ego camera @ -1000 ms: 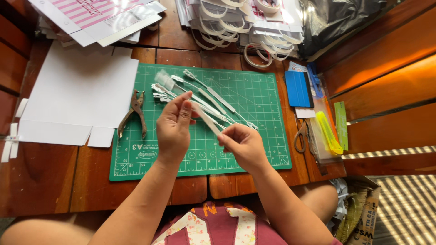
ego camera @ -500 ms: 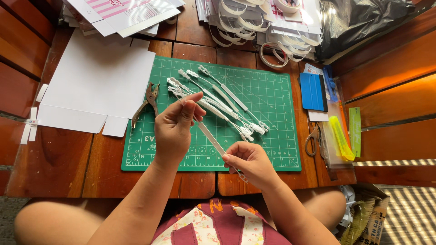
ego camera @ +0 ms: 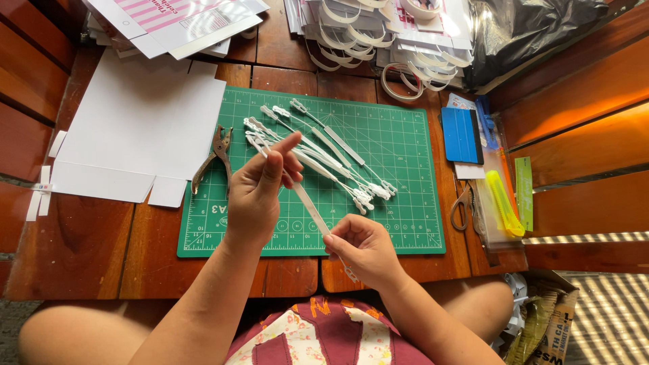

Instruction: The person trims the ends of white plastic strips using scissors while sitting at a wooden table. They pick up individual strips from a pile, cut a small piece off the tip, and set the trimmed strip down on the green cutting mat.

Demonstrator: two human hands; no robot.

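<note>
White plastic strip (ego camera: pixel 307 206) pinched between both hands, slanting. Left hand (ego camera: pixel 260 189) grips top; right hand (ego camera: pixel 362 249) grips bottom. Above green cutting mat (ego camera: pixel 399 209).

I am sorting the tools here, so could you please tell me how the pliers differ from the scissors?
The pliers lie left of the green cutting mat, partly on its edge; the scissors lie right of it. The pliers look dark and rusty, the scissors lighter with loop handles. Both rest on the wooden table, untouched by either hand.

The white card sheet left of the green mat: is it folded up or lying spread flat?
Spread flat: the white card sheet lies open on the table, flaps out.
</note>
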